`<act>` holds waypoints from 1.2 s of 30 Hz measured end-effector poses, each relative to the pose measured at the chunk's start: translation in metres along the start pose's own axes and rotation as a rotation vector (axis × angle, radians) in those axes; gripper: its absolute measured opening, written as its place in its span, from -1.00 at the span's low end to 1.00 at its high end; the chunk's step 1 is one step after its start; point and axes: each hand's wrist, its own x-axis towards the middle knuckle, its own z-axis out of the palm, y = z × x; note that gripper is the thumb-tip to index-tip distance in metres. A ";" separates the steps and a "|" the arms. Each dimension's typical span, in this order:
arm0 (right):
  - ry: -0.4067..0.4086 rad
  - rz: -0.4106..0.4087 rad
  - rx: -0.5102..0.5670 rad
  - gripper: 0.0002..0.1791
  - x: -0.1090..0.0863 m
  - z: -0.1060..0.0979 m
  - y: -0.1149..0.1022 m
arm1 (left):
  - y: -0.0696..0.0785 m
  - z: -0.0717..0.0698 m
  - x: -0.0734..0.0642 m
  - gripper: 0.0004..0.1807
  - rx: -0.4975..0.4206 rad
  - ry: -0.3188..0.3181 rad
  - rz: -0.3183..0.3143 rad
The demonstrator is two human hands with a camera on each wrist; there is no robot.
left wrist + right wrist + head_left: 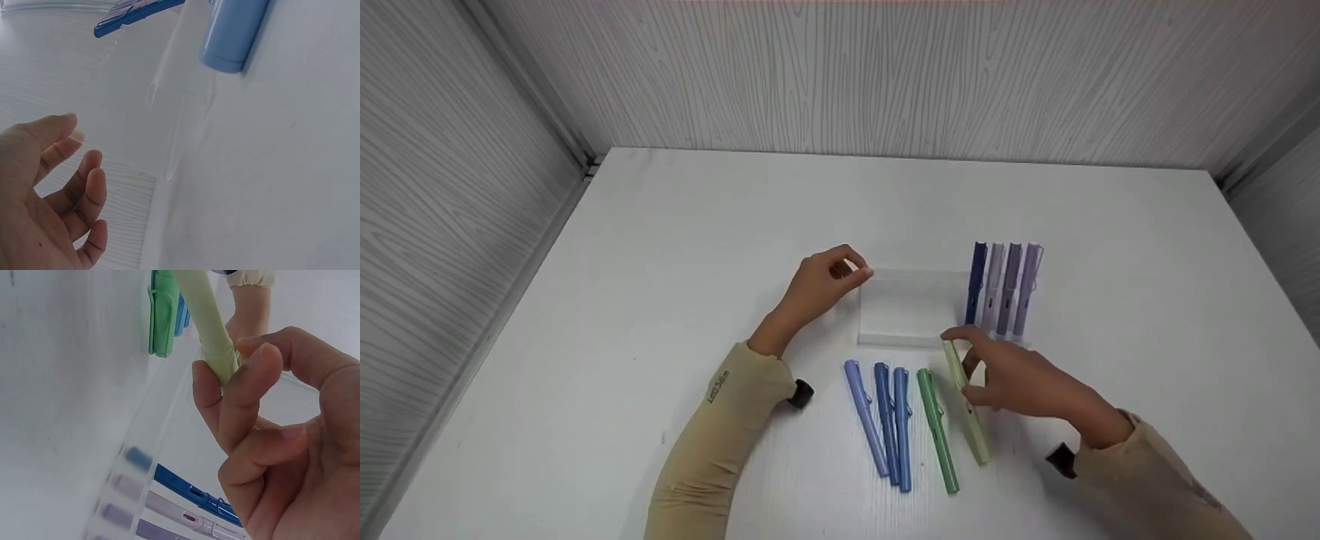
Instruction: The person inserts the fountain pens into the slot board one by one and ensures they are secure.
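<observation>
My left hand [823, 283] pinches the upper left corner of a clear pen stand [915, 339] between thumb and fingertip. In the right hand [1024, 375] is a pale green pen [975, 427], pinched near its upper end in front of the stand; whether its lower end touches the table cannot be told. The right wrist view shows thumb and fingers around this pen [208, 320]. At the stand's right end, a dark blue pen [976, 281] and several purple-toned pens [1027, 292] stand upright side by side. A green pen [937, 431] lies left of the pale green one.
Three blue pens [864, 420] lie on the white table [697, 202] in front of the stand, left of the green pen. Wood-grain panels [840, 82] wall the table at the back and sides. Each wrist wears a small black device [801, 394].
</observation>
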 end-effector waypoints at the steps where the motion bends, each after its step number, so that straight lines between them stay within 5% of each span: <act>1: 0.010 -0.001 0.003 -0.28 0.000 -0.001 0.000 | 0.000 0.000 0.000 -0.79 0.000 0.001 -0.001; 11: 0.142 -0.024 0.063 -0.26 -0.001 -0.008 0.000 | 0.000 0.000 0.000 -0.78 0.018 -0.008 -0.009; 22: 0.396 -0.020 -0.043 -0.28 0.016 -0.018 0.001 | 0.000 -0.001 -0.001 -0.78 0.016 -0.003 -0.001; 36: 0.584 0.001 -0.042 -0.24 0.026 -0.023 0.000 | 0.002 0.000 0.000 -0.78 0.017 -0.010 -0.012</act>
